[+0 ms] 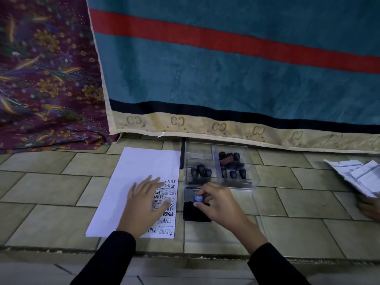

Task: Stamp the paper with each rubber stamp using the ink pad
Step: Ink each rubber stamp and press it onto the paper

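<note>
Here the right hand (218, 204) pinches the stamp (198, 198) (blue-capped) — over the ink pad (195, 215).

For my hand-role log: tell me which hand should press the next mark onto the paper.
Right. The right hand pinches the blue-topped stamp over the ink pad, beside the paper. The left hand lies flat on the paper, holding no stamp, so it likely serves best steadying the sheet.

Left of the ink pad (195, 214), the left hand (144, 203) covers some prints (165, 220) on the paper (133, 171). Far right, loose sheets (349, 173) are cropped.
</note>
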Demonstrator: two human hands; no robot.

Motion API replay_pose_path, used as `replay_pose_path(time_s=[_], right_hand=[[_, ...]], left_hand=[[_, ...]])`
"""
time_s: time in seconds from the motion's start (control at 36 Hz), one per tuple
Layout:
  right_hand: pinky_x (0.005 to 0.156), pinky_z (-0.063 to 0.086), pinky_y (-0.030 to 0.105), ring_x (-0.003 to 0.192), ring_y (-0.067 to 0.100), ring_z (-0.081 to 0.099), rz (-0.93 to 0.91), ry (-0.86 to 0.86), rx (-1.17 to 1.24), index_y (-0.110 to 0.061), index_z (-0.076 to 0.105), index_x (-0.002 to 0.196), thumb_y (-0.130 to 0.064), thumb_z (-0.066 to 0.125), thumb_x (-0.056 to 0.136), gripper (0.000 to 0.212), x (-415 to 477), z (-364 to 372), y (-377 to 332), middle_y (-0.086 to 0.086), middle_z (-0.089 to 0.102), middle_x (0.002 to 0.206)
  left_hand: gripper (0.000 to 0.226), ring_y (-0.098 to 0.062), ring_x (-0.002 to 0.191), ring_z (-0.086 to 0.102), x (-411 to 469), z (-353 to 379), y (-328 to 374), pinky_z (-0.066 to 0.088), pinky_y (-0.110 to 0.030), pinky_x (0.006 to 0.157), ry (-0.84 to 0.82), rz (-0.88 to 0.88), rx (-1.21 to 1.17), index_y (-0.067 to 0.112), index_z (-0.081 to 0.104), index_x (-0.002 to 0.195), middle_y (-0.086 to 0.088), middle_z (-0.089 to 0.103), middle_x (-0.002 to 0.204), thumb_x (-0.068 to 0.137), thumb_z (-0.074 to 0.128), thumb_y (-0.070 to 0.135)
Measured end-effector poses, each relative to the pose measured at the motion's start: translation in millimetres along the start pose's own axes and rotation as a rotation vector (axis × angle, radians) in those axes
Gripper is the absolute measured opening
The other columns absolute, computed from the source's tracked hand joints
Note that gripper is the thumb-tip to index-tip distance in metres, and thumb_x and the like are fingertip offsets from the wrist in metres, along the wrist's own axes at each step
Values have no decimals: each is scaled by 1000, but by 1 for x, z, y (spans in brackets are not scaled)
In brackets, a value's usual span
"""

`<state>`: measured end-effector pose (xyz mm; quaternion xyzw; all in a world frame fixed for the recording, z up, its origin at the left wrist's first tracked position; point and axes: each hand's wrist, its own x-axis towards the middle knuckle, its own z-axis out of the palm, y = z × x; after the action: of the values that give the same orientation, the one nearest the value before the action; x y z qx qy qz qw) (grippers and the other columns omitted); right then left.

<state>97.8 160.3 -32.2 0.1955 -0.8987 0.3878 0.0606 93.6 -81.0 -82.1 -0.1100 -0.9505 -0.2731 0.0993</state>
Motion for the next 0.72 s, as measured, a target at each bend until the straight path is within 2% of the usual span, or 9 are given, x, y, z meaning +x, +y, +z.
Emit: replay_pose_path(time_s=[0.11, 0.19, 0.28, 0.39, 0.53, 0.67, 0.72], right_hand=[[73, 55, 19, 78, 6, 61, -21, -9, -27, -10, 65, 85, -17, 75, 76, 16, 0, 0, 0, -1, 62, 88], [74, 56, 28, 79, 9, 63, -18, -18, -41, -9, 64, 83, -15, 75, 75, 15, -1, 1, -1, -2, 62, 88], [74, 55, 29, 80, 11, 64, -8, -26, -49, -11, 63, 80, -13, 77, 73, 15, -1, 2, -3, -5, 59, 85], [74, 56, 31, 76, 13, 63, 28, -39, -68, -11, 63, 79, -12, 77, 72, 16, 1, 3, -5, -9, 55, 82], [71, 54, 31, 74, 17, 62, 91, -42, -83, -11, 60, 76, -11, 77, 72, 18, 9, 1, -9, 0, 61, 85], [66, 50, 21, 70, 8, 58, 113, -124, -94, -16, 59, 75, -12, 79, 69, 21, 5, 1, -11, -12, 54, 79], [67, 52, 23, 72, 13, 61, 135, -108, -86, -15, 58, 75, -11, 78, 71, 20, 7, 0, -12, -8, 56, 81]], left_hand=[[81, 10, 138, 6, -1, 16, 23, 1, -34, 120, -120, 79, 9, 37, 37, 141, 20, 31, 152, 74, 37, 83], [95, 2, 144, 8, -1, 26, 30, 0, -34, 120, -174, 102, 42, 35, 33, 144, 19, 30, 153, 66, 38, 90], [101, -2, 145, 10, -2, 33, 33, 0, -35, 120, -175, 112, 47, 33, 36, 143, 19, 32, 152, 62, 40, 92], [96, -1, 145, 7, -1, 37, 35, -3, -35, 119, -169, 104, 58, 34, 39, 140, 20, 31, 152, 62, 43, 90], [90, -2, 145, 8, 2, 36, 38, -3, -36, 120, -151, 101, 87, 35, 44, 135, 22, 34, 149, 62, 44, 88], [88, -2, 145, 9, 1, 35, 37, -1, -37, 120, -141, 97, 86, 36, 45, 133, 23, 37, 147, 61, 47, 87], [87, -1, 145, 8, 0, 35, 36, -2, -37, 120, -137, 95, 91, 36, 45, 132, 23, 36, 147, 61, 47, 87]])
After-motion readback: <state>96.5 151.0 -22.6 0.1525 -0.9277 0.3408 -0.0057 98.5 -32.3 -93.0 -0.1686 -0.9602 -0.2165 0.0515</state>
